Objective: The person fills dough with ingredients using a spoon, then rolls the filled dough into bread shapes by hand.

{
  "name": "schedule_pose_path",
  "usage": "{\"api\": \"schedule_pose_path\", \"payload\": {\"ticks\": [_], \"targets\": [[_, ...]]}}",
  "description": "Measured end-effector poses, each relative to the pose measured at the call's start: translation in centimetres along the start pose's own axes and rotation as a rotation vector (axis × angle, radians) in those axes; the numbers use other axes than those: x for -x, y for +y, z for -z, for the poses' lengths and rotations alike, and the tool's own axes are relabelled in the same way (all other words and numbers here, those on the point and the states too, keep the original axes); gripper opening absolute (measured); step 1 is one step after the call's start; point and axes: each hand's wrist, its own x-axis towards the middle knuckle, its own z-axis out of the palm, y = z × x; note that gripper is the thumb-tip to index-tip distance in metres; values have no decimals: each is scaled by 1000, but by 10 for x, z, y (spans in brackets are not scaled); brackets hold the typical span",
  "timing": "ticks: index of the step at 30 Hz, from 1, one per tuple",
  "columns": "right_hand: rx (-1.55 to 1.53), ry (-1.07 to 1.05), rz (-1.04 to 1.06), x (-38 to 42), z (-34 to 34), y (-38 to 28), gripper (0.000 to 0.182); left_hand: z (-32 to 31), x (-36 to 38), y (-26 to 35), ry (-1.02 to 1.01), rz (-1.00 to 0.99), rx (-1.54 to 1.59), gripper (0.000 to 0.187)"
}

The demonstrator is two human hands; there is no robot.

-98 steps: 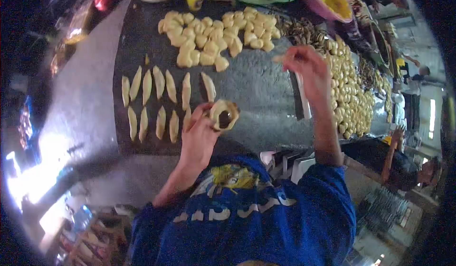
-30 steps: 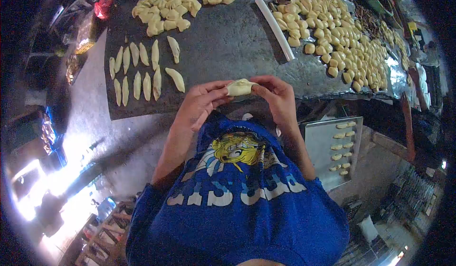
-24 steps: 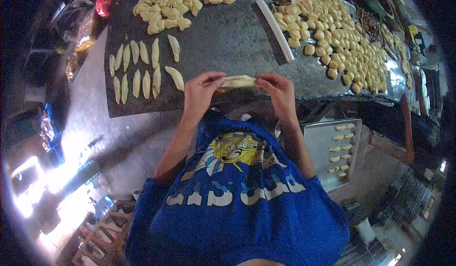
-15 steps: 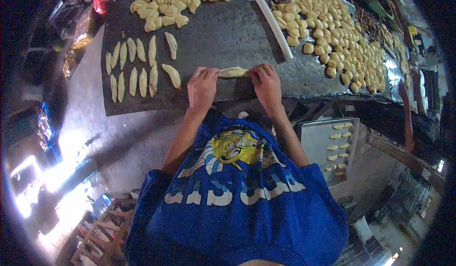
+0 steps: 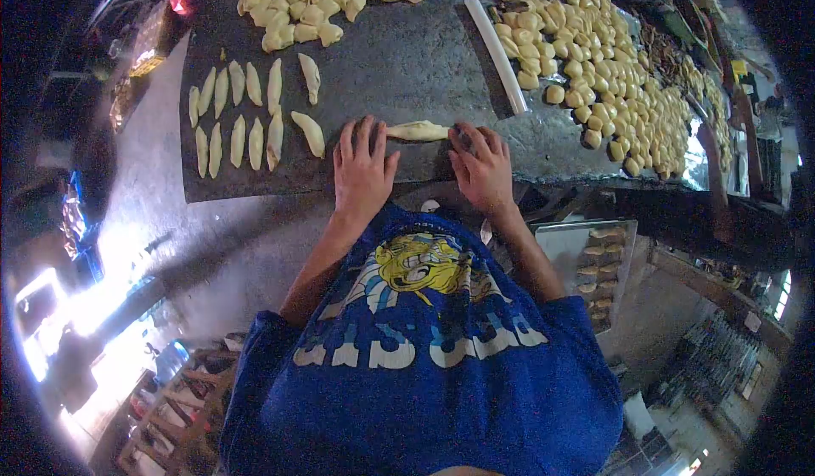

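A long, spindle-shaped piece of dough point(image 5: 418, 130) lies crosswise on the dark worktop point(image 5: 399, 68) in front of me. My left hand point(image 5: 363, 166) is at its left end, palm down with the fingers stretched apart. At the other end my right hand point(image 5: 484, 163) rests with its fingers spread, the fingertips by the dough's tip. Neither hand is closed around it. Left of my left hand lies a shaped dough piece point(image 5: 308, 134), with another shaped piece point(image 5: 309, 78) above it and two rows of similar pieces point(image 5: 238, 140) farther left.
Dough lumps point(image 5: 297, 9) cluster at the worktop's far side, and many round dough balls point(image 5: 611, 85) cover its right side. A pale rolling pin point(image 5: 496, 56) lies before them. Below the right edge sits a metal tray point(image 5: 560, 242) with shaped pieces. Another person's arm point(image 5: 720, 174) shows far right.
Both hands have gone from pinching the dough's ends to spread, flattened fingers. The dough looks slightly longer. The tray at lower right now lies in shadow.
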Motion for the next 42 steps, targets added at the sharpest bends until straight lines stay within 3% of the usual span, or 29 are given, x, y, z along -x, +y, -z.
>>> {"api": "schedule_pose_path", "payload": {"ticks": [2,5,8,11,14,17,19,23,25,29,32,42], "targets": [[15,-8,-8,-1,2,6,37,0,-1,3,-2,8,-16,54],[201,150,-154,-35,10,14,45,1,0,5,7,22,-23,55],[376,107,-367,-73,-5,39,49,0,3,9,7,-2,-14,58],[387,130,-374,-97,-19,61,48,-2,5,7,-34,-49,-24,61],[220,-118,-456,-101,-13,69,43,-3,9,9,-47,14,39,63],[-120,-205,-432,-72,30,40,42,10,13,10,72,42,146,63],[-156,-198,-173,-48,39,29,44,20,20,5,232,36,231,61],[-31,-213,189,-43,36,0,50,35,11,-2,66,-14,30,62],[21,-300,181,-44,26,-4,53,31,0,-8,-63,-22,-33,63],[13,-346,152,-42,10,4,57,16,-9,-20,-84,-70,-29,61],[10,-228,85,-40,4,-3,54,12,-20,-18,-79,-70,-4,61],[195,-185,-22,-80,-26,17,59,-5,-79,-25,-39,-72,-61,62]]}}
